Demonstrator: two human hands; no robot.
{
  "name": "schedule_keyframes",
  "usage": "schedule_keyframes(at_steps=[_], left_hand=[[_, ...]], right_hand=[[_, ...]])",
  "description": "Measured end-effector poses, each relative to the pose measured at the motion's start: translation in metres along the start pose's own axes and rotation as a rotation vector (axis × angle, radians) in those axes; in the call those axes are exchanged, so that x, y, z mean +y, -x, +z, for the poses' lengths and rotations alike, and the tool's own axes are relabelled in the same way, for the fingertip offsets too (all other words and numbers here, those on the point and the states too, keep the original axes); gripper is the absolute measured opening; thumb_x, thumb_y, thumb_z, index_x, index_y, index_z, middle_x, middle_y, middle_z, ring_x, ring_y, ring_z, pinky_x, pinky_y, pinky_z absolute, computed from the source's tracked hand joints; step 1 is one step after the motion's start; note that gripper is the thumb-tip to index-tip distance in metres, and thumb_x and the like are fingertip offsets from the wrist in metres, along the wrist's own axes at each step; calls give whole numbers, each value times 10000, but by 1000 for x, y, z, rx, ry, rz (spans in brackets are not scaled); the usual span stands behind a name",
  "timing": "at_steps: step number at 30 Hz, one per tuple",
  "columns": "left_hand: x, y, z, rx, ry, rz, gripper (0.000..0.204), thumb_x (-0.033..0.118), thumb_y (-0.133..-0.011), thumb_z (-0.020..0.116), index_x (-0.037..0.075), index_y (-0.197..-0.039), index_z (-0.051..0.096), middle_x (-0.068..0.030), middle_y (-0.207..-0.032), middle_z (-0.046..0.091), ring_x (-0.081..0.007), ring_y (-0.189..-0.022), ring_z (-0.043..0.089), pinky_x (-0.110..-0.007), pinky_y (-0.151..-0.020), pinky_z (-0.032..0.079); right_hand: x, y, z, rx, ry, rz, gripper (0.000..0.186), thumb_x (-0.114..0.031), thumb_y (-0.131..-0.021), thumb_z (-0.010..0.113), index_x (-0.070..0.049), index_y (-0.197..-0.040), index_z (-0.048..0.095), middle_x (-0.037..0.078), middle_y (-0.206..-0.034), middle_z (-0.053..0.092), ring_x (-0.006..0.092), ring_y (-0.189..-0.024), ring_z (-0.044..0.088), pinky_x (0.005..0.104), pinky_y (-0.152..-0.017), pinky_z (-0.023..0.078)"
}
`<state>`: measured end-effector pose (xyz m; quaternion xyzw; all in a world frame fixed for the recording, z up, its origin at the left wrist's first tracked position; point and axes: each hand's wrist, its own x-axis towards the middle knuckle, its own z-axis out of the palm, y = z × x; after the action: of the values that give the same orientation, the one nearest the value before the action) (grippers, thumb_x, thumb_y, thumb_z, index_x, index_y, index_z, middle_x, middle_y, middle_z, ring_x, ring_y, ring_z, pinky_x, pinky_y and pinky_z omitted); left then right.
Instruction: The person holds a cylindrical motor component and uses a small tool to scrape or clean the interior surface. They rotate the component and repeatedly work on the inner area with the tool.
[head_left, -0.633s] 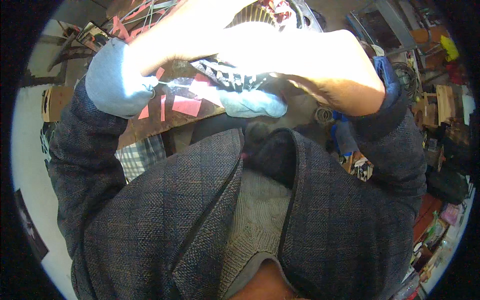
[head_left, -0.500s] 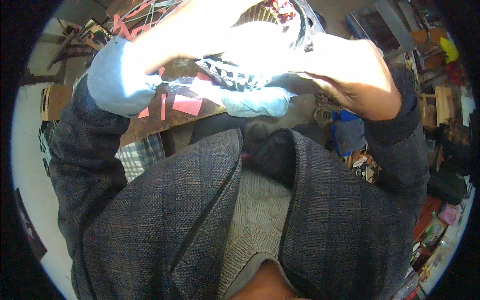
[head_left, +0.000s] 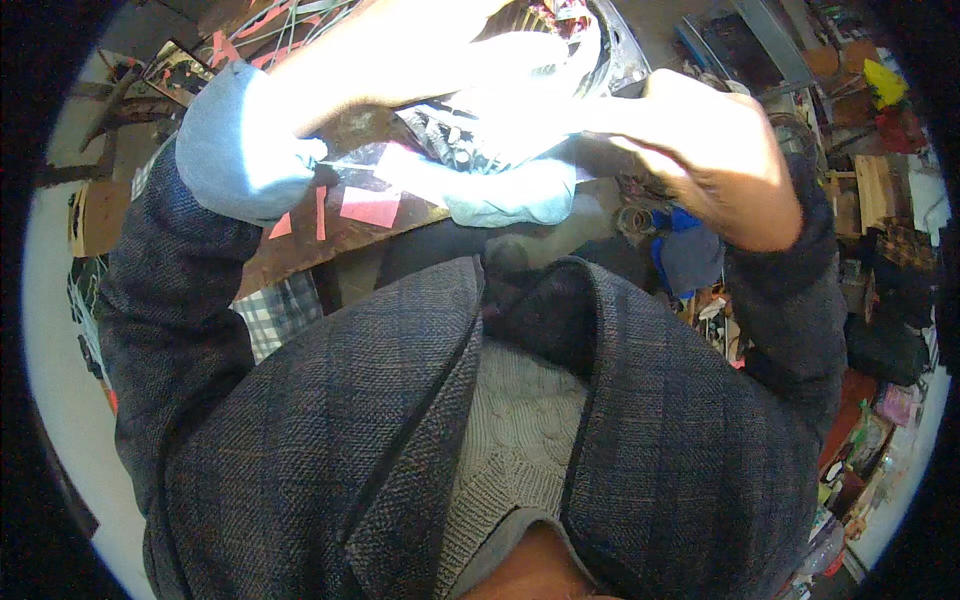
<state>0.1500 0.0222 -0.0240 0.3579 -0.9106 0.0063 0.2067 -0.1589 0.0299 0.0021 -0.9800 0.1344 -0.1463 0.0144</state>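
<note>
Both my hands are at the top of the view, washed out by strong light. My left hand (head_left: pixel 505 55) lies across the glare beside a dark, round, ribbed object (head_left: pixel 625 50), and I cannot make out how its fingers sit. My right hand (head_left: pixel 690 125) is bent at the wrist, fingers curled in toward a bright white area; what they grip is lost in the glare. Below the hands is a bunched black-and-white patterned piece (head_left: pixel 440 135). A light-blue cloth roll (head_left: pixel 510 200) hangs at the table's near edge. A loose blue cuff (head_left: pixel 235 150) covers my left forearm.
Pink paper pieces (head_left: pixel 370 207) lie on the brown table (head_left: pixel 290 255). Grey wires and pink strips (head_left: pixel 290 30) are at the far left. A blue item (head_left: pixel 690 255) sits below my right forearm. Wooden boards (head_left: pixel 875 195) and cluttered shelves stand on the right.
My right hand has bent more at the wrist, and its fingers have shifted slightly up and left. My left arm has hardly moved. The whole view has shifted a little.
</note>
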Motion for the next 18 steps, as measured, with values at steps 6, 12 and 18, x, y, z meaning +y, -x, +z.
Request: schedule_keyframes(at_steps=[6,12,18], left_hand=[[7,3,-2,-4,-27,-8,808,503,-971,663,-62,-1517,479,-272,-1554,513,-428,-1425,509,-516,-1204,392],[-3,6,6,44,-2,19,735,428,-958,681,-48,-1491,507,-272,-1525,530,-437,-1386,533,-515,-1180,410],[-25,32,13,221,127,-145,575,297,-988,640,-16,-1461,547,-262,-1485,551,-429,-1335,558,-495,-1147,436]], right_hand=[[-6,-17,31,54,46,-79,294,-274,-918,734,-149,-1178,792,83,-1030,770,269,-851,735,389,-744,590],[-22,-34,35,127,48,-108,288,-216,-920,682,-137,-1177,786,96,-1041,770,265,-884,745,394,-752,597],[-46,-55,40,234,-37,-66,309,-196,-916,682,-120,-1202,770,109,-1053,763,279,-869,742,399,-745,591]])
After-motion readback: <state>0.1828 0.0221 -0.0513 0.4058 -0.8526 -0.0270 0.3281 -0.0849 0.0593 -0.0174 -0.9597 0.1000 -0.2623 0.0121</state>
